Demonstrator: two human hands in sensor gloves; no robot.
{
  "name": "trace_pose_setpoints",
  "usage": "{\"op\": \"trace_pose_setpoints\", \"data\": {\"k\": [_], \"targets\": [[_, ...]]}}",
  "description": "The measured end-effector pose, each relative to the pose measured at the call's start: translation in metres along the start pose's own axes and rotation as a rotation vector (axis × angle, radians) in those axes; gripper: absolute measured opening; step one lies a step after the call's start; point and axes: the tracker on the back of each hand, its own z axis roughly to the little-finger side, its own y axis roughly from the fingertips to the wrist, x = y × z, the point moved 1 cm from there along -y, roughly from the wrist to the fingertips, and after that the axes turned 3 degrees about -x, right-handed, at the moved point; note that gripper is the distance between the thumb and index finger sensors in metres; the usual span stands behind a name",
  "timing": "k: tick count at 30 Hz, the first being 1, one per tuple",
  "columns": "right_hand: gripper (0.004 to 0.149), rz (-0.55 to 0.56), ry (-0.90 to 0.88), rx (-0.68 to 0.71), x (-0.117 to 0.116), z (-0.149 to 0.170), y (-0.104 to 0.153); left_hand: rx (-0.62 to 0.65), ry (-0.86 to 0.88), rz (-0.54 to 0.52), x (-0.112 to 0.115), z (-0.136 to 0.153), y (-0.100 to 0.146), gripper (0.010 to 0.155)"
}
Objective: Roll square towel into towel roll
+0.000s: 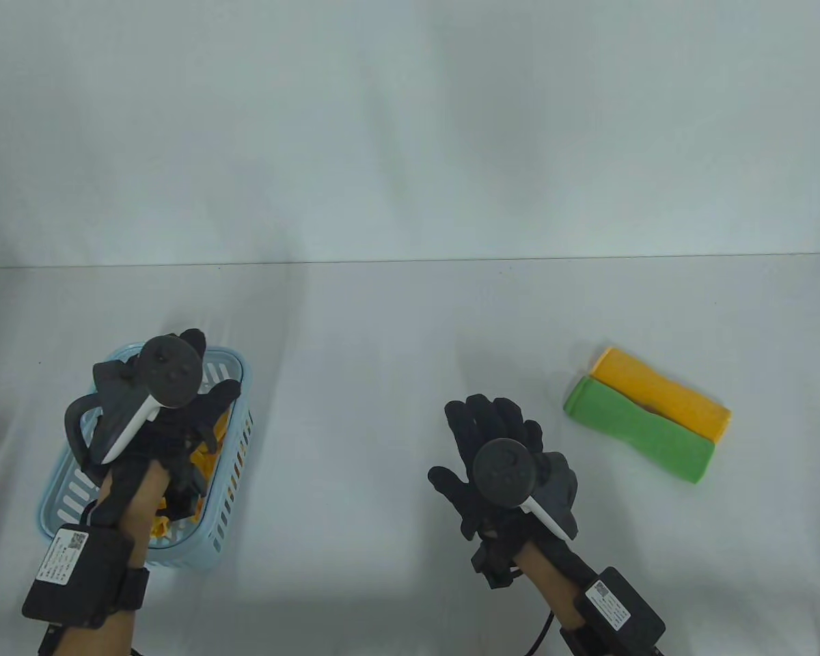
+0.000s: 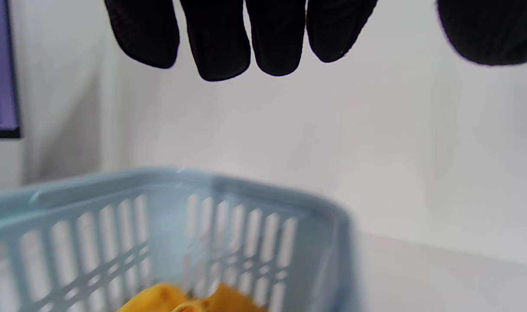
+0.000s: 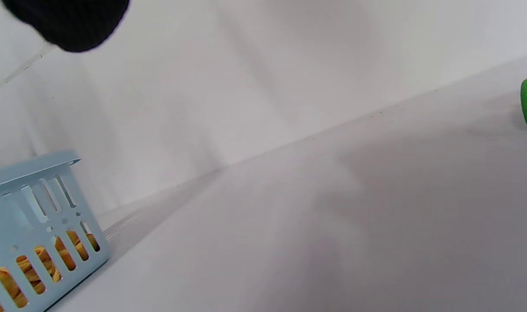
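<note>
A pale bench (image 1: pixel 396 328) meets a white wall. The left hand (image 1: pixel 171 417), fingers loose, hovers over the basket (image 1: pixel 236 478) of yellow towels (image 1: pixel 208 458) at 8 o'clock. The right hand (image 1: pixel 499 458) is spread flat, empty. Two rolls (image 1: pixel 646 424) lie at 3 o'clock.

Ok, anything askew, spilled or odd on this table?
Nothing stands out. Green roll and yellow roll lie side by side, touching, both intact. Yellow cloth sits crumpled inside the blue basket, nothing spilled over its rim.
</note>
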Motion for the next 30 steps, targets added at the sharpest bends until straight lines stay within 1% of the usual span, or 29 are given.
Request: {"op": "trace_pose_setpoints", "data": {"k": [1,3,5,6,9,11,17,20,22,26,30], "targets": [[0.084,-0.003,-0.002,-0.001,0.000,0.001,0.000,-0.023,-0.008,0.027,0.006,0.006,-0.006,0.086],[0.084,-0.009,-0.009,-0.006,0.000,0.003,-0.001,-0.089,-0.037,0.102,0.027,0.023,-0.026,0.086],[0.084,-0.013,-0.021,-0.010,0.001,0.004,-0.001,-0.127,-0.043,0.165,0.046,0.033,-0.040,0.086],[0.084,-0.013,-0.031,-0.013,0.001,0.005,-0.001,-0.142,-0.039,0.205,0.057,0.037,-0.047,0.086],[0.083,-0.023,-0.048,-0.021,0.002,0.007,-0.002,-0.172,-0.066,0.273,0.082,0.043,-0.063,0.087],[0.083,-0.025,-0.057,-0.024,0.002,0.008,-0.002,-0.183,-0.092,0.300,0.096,0.043,-0.070,0.087],[0.084,-0.023,-0.076,-0.030,0.005,0.011,-0.001,-0.190,-0.211,0.441,0.135,0.040,-0.080,0.092],[0.083,-0.023,-0.079,-0.033,0.005,0.012,-0.001,-0.189,-0.300,0.492,0.147,0.036,-0.082,0.093],[0.083,-0.030,-0.081,-0.034,0.005,0.011,-0.001,-0.183,-0.327,0.486,0.149,0.034,-0.082,0.092],[0.083,-0.047,-0.079,-0.032,0.003,0.011,-0.001,-0.173,-0.393,0.528,0.161,0.030,-0.080,0.090],[0.083,-0.058,-0.073,-0.033,0.000,0.011,-0.001,-0.168,-0.443,0.541,0.167,0.028,-0.080,0.086]]}}
